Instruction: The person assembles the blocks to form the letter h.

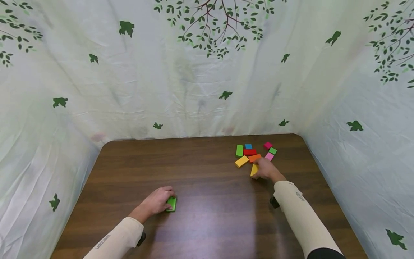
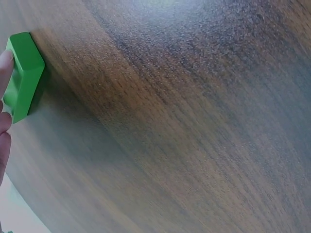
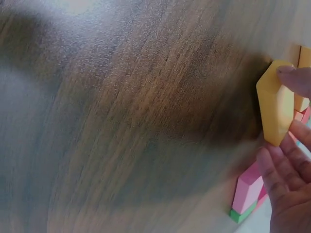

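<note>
On the table [image 1: 200,172], green block [image 1: 172,203] — under left hand [image 1: 156,201] fingertips

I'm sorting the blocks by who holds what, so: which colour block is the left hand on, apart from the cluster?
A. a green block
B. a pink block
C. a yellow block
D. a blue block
A: in the head view the left hand holds a green block by itself on the table, far from the cluster; the left wrist view shows fingers against that block.
</note>
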{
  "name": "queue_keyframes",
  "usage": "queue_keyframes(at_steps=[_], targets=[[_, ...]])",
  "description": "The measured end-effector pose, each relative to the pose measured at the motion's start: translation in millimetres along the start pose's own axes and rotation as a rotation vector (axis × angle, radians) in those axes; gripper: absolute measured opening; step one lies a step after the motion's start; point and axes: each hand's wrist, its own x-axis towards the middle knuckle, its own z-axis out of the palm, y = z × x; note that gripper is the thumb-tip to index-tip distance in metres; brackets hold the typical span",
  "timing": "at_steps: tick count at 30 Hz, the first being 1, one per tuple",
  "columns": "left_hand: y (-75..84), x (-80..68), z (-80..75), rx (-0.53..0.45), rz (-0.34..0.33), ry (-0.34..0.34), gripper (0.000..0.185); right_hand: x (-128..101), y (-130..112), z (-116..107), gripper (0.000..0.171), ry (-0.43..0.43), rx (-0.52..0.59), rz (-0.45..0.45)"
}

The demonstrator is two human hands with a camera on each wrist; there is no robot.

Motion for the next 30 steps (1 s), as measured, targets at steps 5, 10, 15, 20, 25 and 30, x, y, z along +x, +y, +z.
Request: queue_keyframes(at_steps=[5,10,15,20,25,30], targets=[[1.2,-0.4,-1.6,0.007,-0.014,-0.011,0.029,-0.3,-8.7,-1.2,0.06,0.016,-0.018,-0.077],[0.5,-0.7,-2.4,0.015,-0.022,-0.018,0.028,4.5,-22.9,-2.1,0.059,0.005,-0.022,-0.128],[-1.1,-0.4,0.8,0.016,0.021,0.028,0.028,15.6,-43.1,-1.7,0.06,-0.018,-0.018,-0.133],[-2.4,-0.4,2.1,0.021,0.044,0.049,0.029,30.6,-69.0,0.4,0.06,-0.044,-0.033,-0.139],[-0.9,-1.0,1.8,0.016,0.024,0.032,0.029,41.8,-99.4,3.4,0.058,-0.041,-0.087,-0.194],[0.7,-2.0,1.7,0.008,0.001,0.028,0.029,53.5,-127.4,6.9,0.057,-0.044,-0.127,-0.235]])
